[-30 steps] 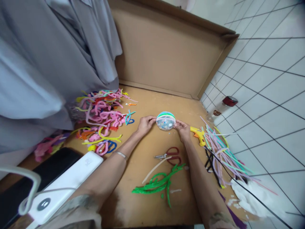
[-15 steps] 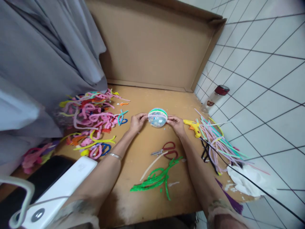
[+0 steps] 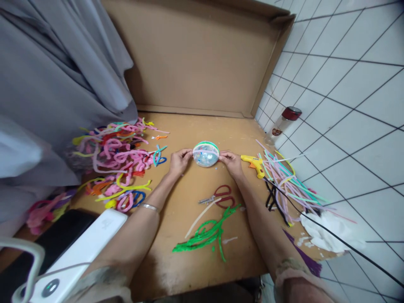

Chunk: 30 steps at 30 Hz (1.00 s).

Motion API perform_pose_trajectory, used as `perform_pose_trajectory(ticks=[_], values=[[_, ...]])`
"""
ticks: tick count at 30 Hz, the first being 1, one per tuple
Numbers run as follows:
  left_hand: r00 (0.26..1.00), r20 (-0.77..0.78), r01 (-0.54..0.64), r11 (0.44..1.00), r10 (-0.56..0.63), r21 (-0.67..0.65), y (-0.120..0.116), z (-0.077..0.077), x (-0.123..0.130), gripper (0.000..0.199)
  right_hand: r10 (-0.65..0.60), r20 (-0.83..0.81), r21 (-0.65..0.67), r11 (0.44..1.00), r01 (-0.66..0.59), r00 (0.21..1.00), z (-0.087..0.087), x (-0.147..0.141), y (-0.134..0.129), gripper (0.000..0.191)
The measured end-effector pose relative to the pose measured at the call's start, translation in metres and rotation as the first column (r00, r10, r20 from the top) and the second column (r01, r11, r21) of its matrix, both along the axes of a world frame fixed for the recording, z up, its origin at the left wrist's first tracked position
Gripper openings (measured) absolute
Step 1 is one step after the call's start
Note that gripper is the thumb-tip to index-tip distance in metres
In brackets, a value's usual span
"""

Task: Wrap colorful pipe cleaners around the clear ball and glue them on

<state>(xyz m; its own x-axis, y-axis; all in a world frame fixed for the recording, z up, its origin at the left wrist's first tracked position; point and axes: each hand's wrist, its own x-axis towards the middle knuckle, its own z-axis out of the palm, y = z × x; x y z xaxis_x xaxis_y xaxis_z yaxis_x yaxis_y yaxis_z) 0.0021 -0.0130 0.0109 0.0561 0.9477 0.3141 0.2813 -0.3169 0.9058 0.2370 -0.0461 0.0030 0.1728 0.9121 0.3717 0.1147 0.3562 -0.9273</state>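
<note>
A clear round ball (image 3: 205, 160) sits on the wooden table between my hands, with green and pale bands round its upper part. Across its near side runs a lilac pipe cleaner (image 3: 205, 152). At the ball's left side, my left hand (image 3: 180, 161) pinches one end of this strip between thumb and fingers. My right hand (image 3: 231, 162) pinches the other end on the right. Both fingertips are close against the ball; whether they also touch it is too small to tell. Just beyond my right hand lies a yellow glue gun (image 3: 255, 165).
Red-handled scissors (image 3: 223, 196) and green pipe cleaners (image 3: 208, 233) lie nearer me. Piled pipe cleaners (image 3: 118, 151) fill the left side, straight ones (image 3: 284, 181) the right. A cardboard panel (image 3: 195, 59) stands behind, a bottle (image 3: 280, 126) by the tiled wall. A white power bank (image 3: 85, 248) lies front left.
The lilac pipe cleaner now shows lower and more distinctly across the ball's near side. Both hands keep their pinch, and the whole view has shifted slightly.
</note>
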Motion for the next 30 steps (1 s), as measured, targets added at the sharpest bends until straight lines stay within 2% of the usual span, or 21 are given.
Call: perform_pose_trajectory(ticks=[10,21,30], values=[[0.999,-0.008,0.042,0.997,-0.041,0.064,-0.0028,-0.0049,-0.0012,0.024,-0.032,0.045,-0.081,0.996,0.036,0.998,0.0041,0.0033,-0.0058,0.027],[0.990,-0.070,0.137,0.973,-0.126,0.185,-0.0046,-0.0062,-0.0056,0.019,-0.050,0.039,-0.066,0.996,0.052,0.998,0.0062,0.0033,-0.0078,0.023],[0.992,-0.065,0.119,0.987,-0.112,0.108,-0.0071,-0.0049,-0.0057,0.020,-0.057,0.002,-0.135,0.989,0.056,0.998,0.0024,0.0038,-0.0055,0.029]])
